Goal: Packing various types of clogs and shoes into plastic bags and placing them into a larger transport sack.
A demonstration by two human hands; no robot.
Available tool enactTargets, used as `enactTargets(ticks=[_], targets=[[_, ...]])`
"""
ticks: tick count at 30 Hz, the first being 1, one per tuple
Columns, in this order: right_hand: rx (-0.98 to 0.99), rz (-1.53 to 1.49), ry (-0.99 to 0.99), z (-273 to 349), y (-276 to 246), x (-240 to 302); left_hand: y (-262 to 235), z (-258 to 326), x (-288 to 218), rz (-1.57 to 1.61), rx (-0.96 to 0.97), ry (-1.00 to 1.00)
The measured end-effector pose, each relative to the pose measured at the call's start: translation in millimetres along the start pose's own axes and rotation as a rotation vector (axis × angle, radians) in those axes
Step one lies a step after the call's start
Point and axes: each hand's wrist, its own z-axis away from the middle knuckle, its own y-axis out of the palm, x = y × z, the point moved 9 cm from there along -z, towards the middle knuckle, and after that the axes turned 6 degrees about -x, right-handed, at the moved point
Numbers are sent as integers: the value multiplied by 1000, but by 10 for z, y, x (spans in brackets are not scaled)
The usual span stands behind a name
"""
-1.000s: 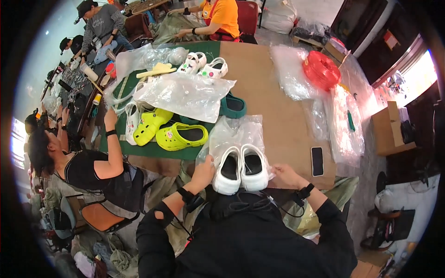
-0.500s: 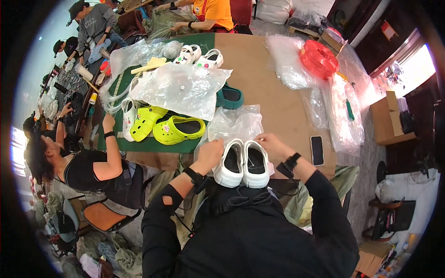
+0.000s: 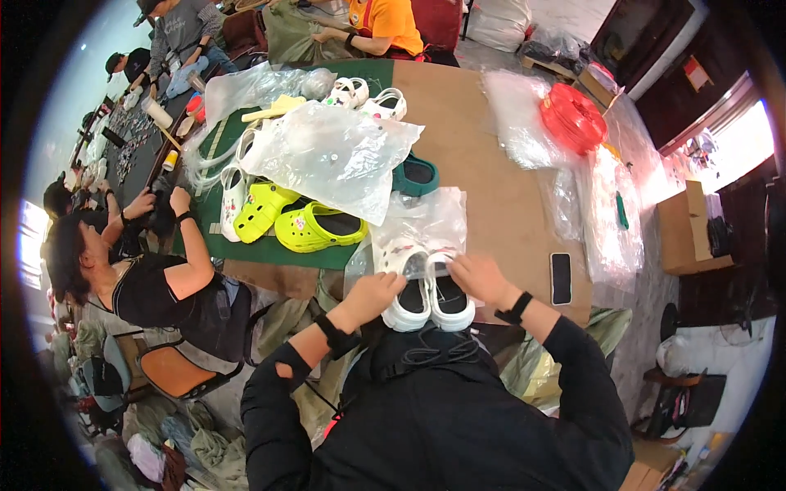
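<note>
Farthest left of the work, yellow-green clogs (image 3: pixel 307 225) lie on the green mat (image 3: pixel 323 258), near the bag but apart from the white pair. Next comes the left hand (image 3: pixel 368 299), its fingers curled in and pinching the near edge of a clear plastic bag (image 3: pixel 438 214); the thumb is hard to make out.

Just right of those fingertips, a pair of white clogs (image 3: pixel 428 301) sits side by side at the table's near edge, between the two hands. Their toes point away from the wearer and their heels toward the dark jacket (image 3: pixel 458 401), so the long axes run nearly parallel, straight out across the table. The toes lie under the bag's film, which clouds their decorations; the heels are bare.

The right hand (image 3: pixel 481 278) comes in from the right, fingertips bent down and gripping the film over the right clog's opening. They cover part of its rim, and whether they also touch the shoe cannot be told. Farther right, a dark phone (image 3: pixel 561 278) lies flat.
</note>
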Motion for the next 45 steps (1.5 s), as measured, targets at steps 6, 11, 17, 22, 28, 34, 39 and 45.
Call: enactTargets(ticks=[6,11,17,22,28,34,39,45], targets=[[29,-74,204,507,80,-151,127,341,208,148,-80,-263],[187,62,402,941,468,-251,607,447,140,50,298,-283],[296,73,718,1405,797,-520,1261,656,267,30,561,-374],[341,-75,840,1568,1030,-701,1599,754,348,-26,656,-353],[147,-268,945,1702,1350,-924,1622,813,473,192,493,-447],[-132,-837,1348,1457,936,-1355,1072,466,805,623,21,-782],[-162,-920,1218,428,-152,-1197,313,54,1042,627,-83,-877],[-231,-1362,1126,-3,-809,-1256,-462,-316,570,941,118,-818]])
